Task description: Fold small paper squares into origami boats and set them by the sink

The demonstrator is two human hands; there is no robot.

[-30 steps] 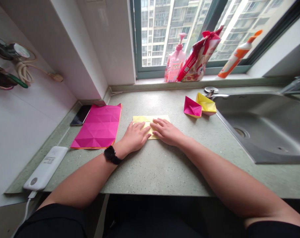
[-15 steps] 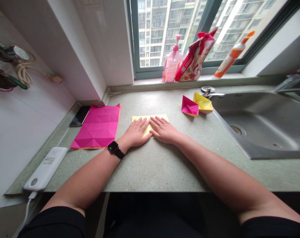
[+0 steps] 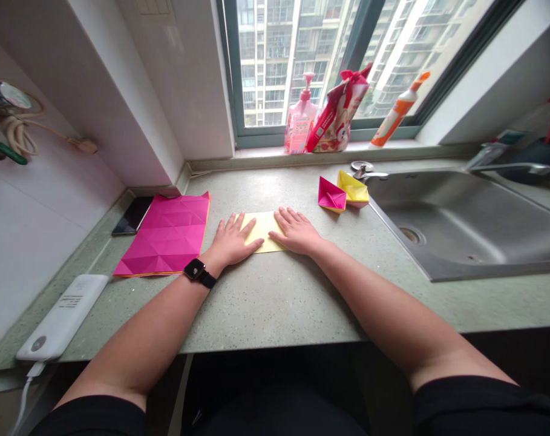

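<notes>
A pale yellow sheet of paper (image 3: 266, 232) lies flat on the counter in front of me, its long sides running left to right. My left hand (image 3: 235, 240) rests palm down over its left end, fingers spread, with a black watch (image 3: 195, 270) on the wrist. Over the right end lies my right hand (image 3: 296, 230), also flat with its fingers stretched out. The hands cover both ends of the sheet, and its middle shows between them.
Creased magenta paper (image 3: 172, 233) lies at left, by a phone (image 3: 132, 216) and a white power bank (image 3: 63, 316). Magenta (image 3: 331, 195) and yellow (image 3: 353, 190) folded paper boats stand near the sink (image 3: 474, 224). A pump bottle (image 3: 299, 124), bag (image 3: 340, 115) and orange-white bottle (image 3: 398, 115) line the windowsill.
My hands have slid apart along the yellow paper, the left one outward to the left, baring more of its middle. The camera view has shifted to the right.
</notes>
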